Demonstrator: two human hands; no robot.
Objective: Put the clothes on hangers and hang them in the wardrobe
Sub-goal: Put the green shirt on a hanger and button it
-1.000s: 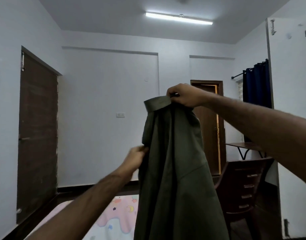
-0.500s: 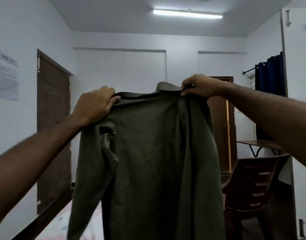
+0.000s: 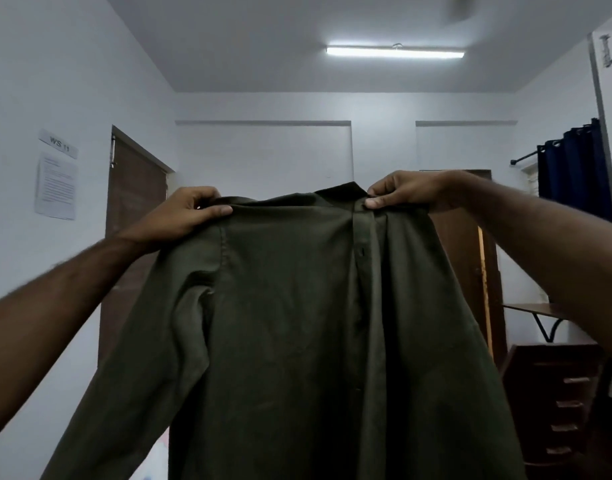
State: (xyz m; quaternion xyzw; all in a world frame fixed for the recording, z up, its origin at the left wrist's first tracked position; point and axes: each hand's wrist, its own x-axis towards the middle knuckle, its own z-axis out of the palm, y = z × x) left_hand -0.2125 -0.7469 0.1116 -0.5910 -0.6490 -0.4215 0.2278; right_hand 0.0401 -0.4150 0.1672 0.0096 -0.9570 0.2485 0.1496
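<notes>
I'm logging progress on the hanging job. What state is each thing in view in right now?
olive shirt: held up, spread, hanging down, no hanger visible
left hand: grips the shirt's shoulder
right hand: pinches the shirt by the collar
blue curtain: bunched on its rod
ceiling light: on

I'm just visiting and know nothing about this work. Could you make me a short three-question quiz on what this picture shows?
1. True or false: the olive green shirt is already on a hanger.
2. Which hand pinches the shirt beside its collar: A) the left hand or B) the right hand?
3. Fill the gap: the paper sheet hangs on the wall under a sign reading ____.

Key: 1. False; no hanger shows, both hands hold the shirt up. 2. B. 3. WS 11.
</notes>
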